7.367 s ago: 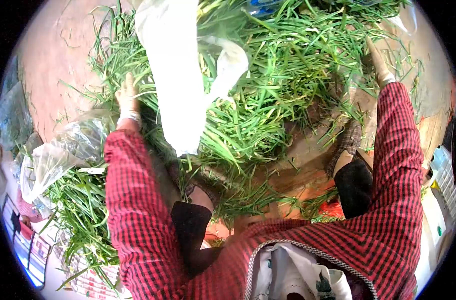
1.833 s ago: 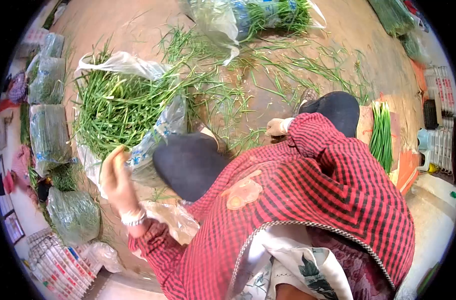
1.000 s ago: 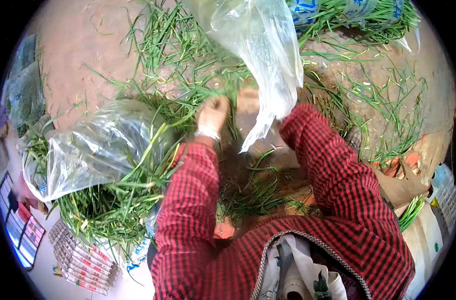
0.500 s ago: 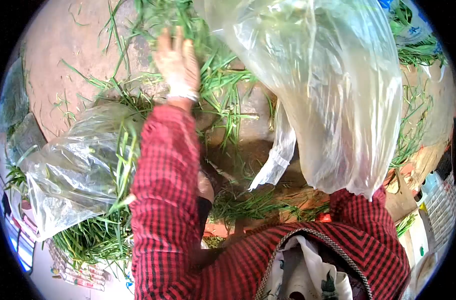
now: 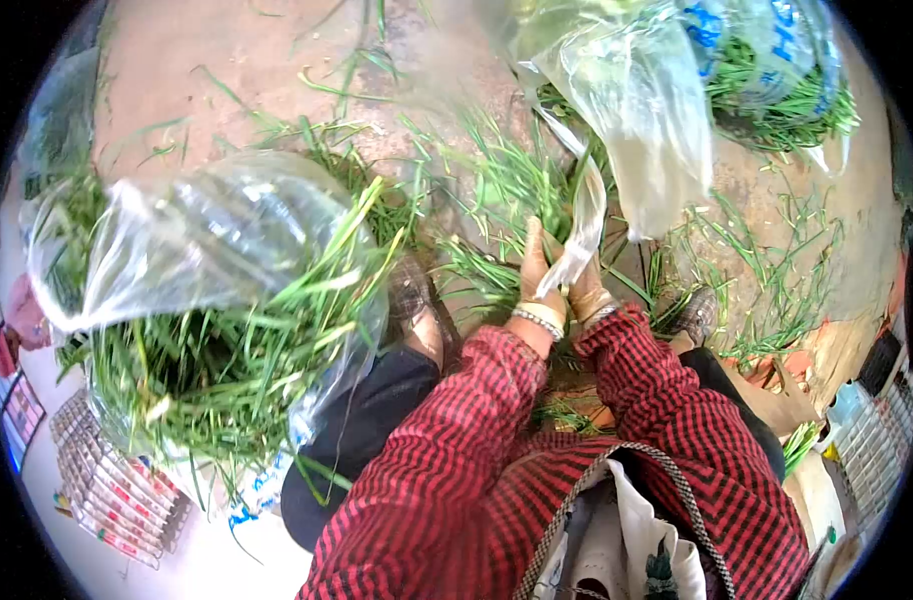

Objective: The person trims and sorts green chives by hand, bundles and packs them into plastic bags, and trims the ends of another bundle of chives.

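Note:
My left hand (image 5: pixel 539 285) and my right hand (image 5: pixel 587 292) are side by side, low over the ground between my feet. Loose green grass-like leaves (image 5: pixel 522 180) spread just beyond them, and the left fingers close round the near end of these leaves. A white plastic strip (image 5: pixel 584 225) hangs across the right hand and hides most of its fingers. It leads up towards a large clear plastic bag (image 5: pixel 637 110), whose lower end droops beyond the right hand. What the right hand grips does not show.
At left, an open clear bag (image 5: pixel 227 225) holds many long green leaves (image 5: pixel 227 370). Another bag with blue print (image 5: pixel 767 60) and greens lies at upper right. Scattered leaves (image 5: pixel 777 260) cover the brown ground. My shoes (image 5: pixel 695 315) flank the hands; a wire rack (image 5: pixel 117 490) stands lower left.
My left hand has drawn back from the leaves, its fingers now closed. The right hand has come into view beside it. The large clear bag has moved away and up; the camera view has shifted.

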### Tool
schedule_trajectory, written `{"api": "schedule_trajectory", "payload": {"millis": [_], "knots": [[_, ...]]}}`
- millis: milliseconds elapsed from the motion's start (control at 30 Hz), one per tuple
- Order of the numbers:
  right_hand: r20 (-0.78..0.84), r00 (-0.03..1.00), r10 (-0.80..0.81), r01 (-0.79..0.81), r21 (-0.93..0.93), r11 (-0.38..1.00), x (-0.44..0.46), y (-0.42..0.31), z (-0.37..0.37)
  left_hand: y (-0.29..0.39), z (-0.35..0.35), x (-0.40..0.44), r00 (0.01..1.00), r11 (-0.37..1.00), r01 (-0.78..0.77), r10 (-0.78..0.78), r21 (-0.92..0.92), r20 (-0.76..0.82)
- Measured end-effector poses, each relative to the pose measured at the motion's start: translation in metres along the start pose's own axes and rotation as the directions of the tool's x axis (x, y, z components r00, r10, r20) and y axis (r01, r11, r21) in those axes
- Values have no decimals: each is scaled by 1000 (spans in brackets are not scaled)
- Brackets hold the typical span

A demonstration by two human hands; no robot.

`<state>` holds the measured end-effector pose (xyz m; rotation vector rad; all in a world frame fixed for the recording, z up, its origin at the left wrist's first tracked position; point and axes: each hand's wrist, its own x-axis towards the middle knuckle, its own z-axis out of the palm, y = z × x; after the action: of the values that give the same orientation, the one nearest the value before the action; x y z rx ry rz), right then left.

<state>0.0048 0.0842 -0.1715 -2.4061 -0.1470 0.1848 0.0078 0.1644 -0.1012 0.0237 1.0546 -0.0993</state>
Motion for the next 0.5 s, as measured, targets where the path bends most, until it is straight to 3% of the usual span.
{"api": "schedule_trajectory", "payload": {"millis": [33, 67, 100, 133, 167, 200, 233, 267, 300, 333, 367, 400, 467, 500], "knots": [[-17, 1000, -25, 25, 1, 1000, -3, 6, -12, -10, -7, -5, 1000, 1000, -20, 20, 13, 21], [145, 969, 202, -228, 198, 953, -7, 8, -26, -13, 8, -27, 997, 996, -74, 73, 56, 32], [349, 862, 367, -480, 334, 811, -7, -11, -40, -15, 22, -48, 991, 987, -133, 129, 94, 42], [358, 829, 429, -556, 599, 576, -10, -35, -49, -31, -1, -26, 974, 985, -171, 167, 10, 150], [345, 826, 446, -551, 661, 510, -8, -47, -55, -26, 20, -60, 963, 960, -255, 241, 114, 121], [303, 888, 345, -458, 637, 620, -3, -73, -78, -24, 21, -65, 868, 773, -496, 441, 396, 227], [268, 935, 231, -350, 609, 712, 2, -104, -104, -22, 26, -77, 667, 465, -730, 646, 500, 373], [230, 961, 156, -276, 731, 624, 3, -121, -110, -21, 30, -88, 396, 80, -829, 784, 553, 479], [189, 978, 89, -208, 831, 516, 8, -138, -114, -12, 45, -119, 11, -310, -821, 832, 480, 555], [176, 984, 10, -151, 811, 565, 16, -157, -121, 5, 54, -149, 257, 86, -937, 824, 338, 504], [140, 987, -73, -65, 783, 619, 20, -183, -121, 27, 67, -184, 488, 473, -869, 765, 148, 421], [140, 984, -111, -42, 783, 621, 18, -218, -130, 43, 75, -216, 413, 425, -901, 787, 84, 459], [-62, 933, -355, 289, 718, 633, 0, -301, -147, 79, 79, -280, 243, 312, -949, 809, -41, 535], [-23, 950, -311, 183, 848, 497, -11, -345, -155, 95, 78, -311, 148, 243, -965, 809, -95, 570]]}}
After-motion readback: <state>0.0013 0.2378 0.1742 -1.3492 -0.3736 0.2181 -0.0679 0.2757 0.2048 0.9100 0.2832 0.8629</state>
